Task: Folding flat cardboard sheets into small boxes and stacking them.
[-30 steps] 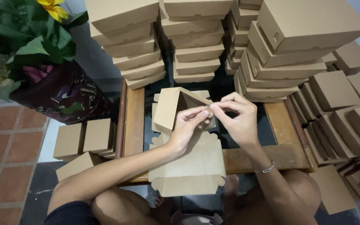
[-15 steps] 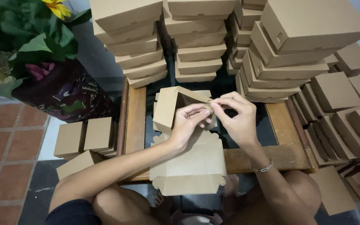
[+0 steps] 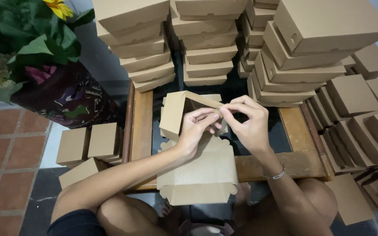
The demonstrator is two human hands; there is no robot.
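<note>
We see tall stacks of folded brown boxes (image 3: 206, 41) at the far edge of the wooden counter (image 3: 141, 126), with more leaning in rows at right (image 3: 364, 113). Left, a flower bouquet (image 3: 27, 52) stands above three small boxes (image 3: 88, 144) on the tiled floor (image 3: 9, 148).

Low wooden-framed table (image 3: 141, 126) with a dark glass top; a flat, unfolded brown cardboard box blank (image 3: 200, 172) lies on its near edge and overhangs toward the person. At the far side of the table, stacks of folded brown boxes (image 3: 206, 52) stand in columns, with a taller leaning stack (image 3: 302, 57) on the right. Floor: terracotta tiles (image 3: 9, 144) at left, where three small closed boxes (image 3: 88, 142) sit just beside the table, and rows of boxes (image 3: 364, 118) on edge at right.
</note>
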